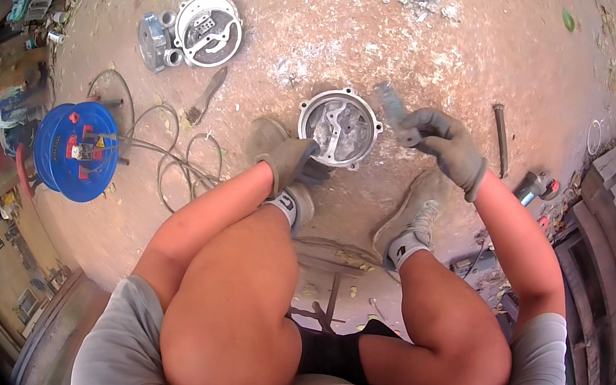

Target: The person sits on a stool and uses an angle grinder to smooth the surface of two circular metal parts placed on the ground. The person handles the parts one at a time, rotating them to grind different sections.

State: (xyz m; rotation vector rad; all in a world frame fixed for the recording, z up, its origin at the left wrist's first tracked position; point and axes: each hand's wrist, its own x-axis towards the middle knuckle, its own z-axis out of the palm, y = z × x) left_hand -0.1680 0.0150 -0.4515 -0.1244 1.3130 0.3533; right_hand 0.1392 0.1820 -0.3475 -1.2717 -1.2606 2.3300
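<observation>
A round silver metal housing [301, 124] with small lugs round its rim stands on the ground between my feet. Irregular ribs and grey material show inside it. My left hand [290, 165], in a grey glove, is closed at its near left rim, thumb above and fingers lower along its side. Just right of the housing, my gloved right hand [447, 145] grips a flat grey metal strip [391, 103]. One end of the strip points up and away, somewhat blurred; the other end shows below the fingers with what looks like a hole.
Far left lie a second round housing [183, 21], a grey-blue metal part [153, 41] and a brush-like tool [207, 96]. A blue cable reel [54, 149] trails loose cable. To the right are a metal bar [499, 141], a power tool [535, 189] and wooden pallets [609, 235].
</observation>
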